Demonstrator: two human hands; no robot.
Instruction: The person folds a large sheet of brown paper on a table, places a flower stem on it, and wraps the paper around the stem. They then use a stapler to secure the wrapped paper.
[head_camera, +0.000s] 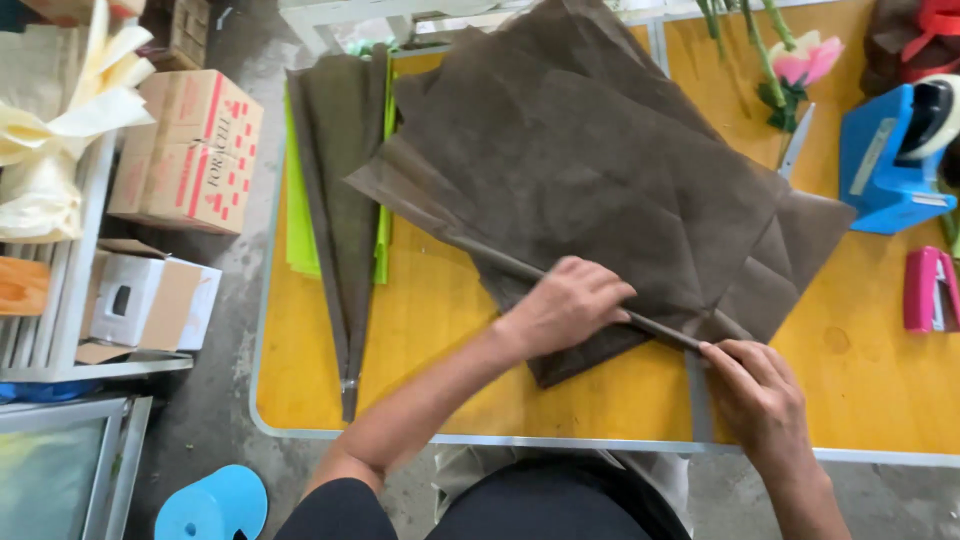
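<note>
Brown wrapping sheets (590, 170) lie spread across the yellow table (430, 330), corners fanned out, w/ a folded edge rolled into a thin ridge running diagonally toward the near side. Left hand (565, 305) lies flat on that ridge, fingers pressing it down, not gripping. Right hand (755, 385) pinches the ridge's lower end btwn thumb and fingertips — closed on the fold. Material looks light, thin, soft, prob. non-woven; it creases and holds a crease but would flop if lifted by one corner. Best taken along the fold w/ both hands, or flat-palmed — a one-point grab would likely let the layers slide apart. Off to the side: green sheets (298, 200) under another brown fold, pink flower (808, 60), blue tape dispenser (890, 160), pink stapler (930, 290).
</note>
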